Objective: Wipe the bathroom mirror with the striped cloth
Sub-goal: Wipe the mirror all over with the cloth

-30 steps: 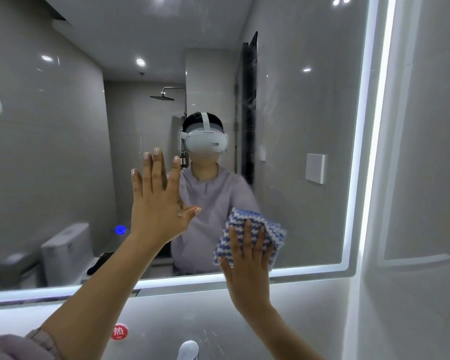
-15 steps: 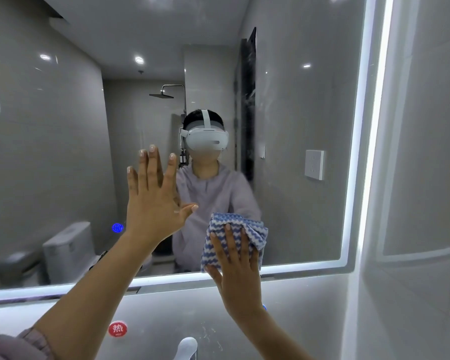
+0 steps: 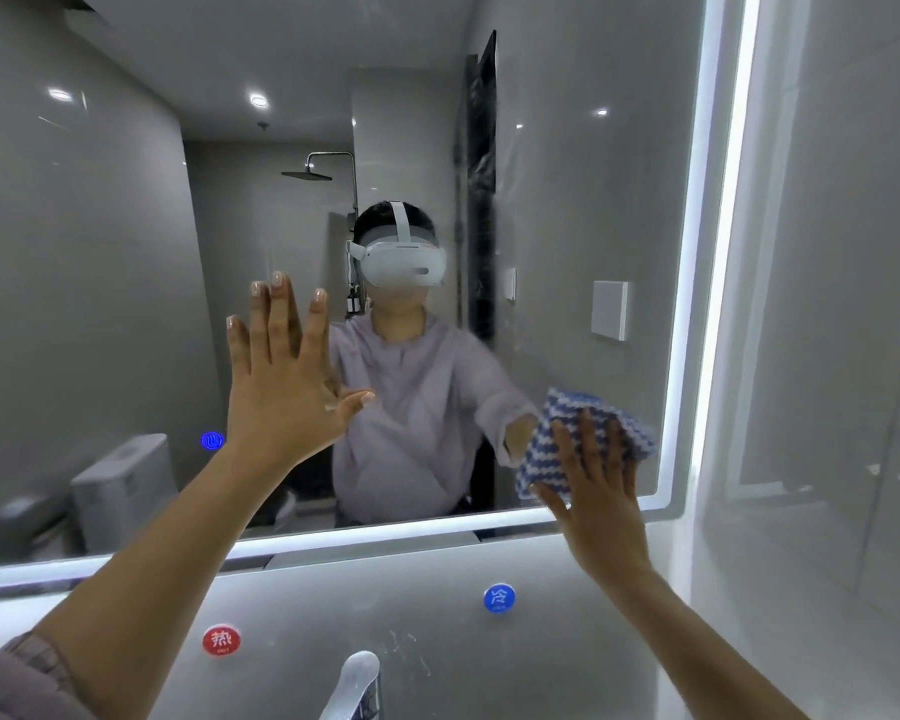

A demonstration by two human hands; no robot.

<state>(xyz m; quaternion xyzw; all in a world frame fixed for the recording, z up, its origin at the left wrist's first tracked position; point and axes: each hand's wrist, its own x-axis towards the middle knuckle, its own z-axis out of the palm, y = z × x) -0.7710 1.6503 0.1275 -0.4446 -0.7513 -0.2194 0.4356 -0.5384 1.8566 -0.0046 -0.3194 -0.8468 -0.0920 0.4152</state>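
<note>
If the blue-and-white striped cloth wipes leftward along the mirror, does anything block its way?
Yes. The left hand rests flat on the lit-edged bathroom mirror, left of the blue-and-white striped cloth that the right hand presses.

Glossy grey wall (image 3: 827,252) at right of frame — along the bottom, a red sticker (image 3: 221,640) and blue sticker (image 3: 499,598) flank a chrome tap (image 3: 354,683).

I note a red sticker (image 3: 221,640) and a blue sticker (image 3: 499,598) on the grey wall (image 3: 385,589); chrome faucet (image 3: 357,683) sits lower, between them.
</note>
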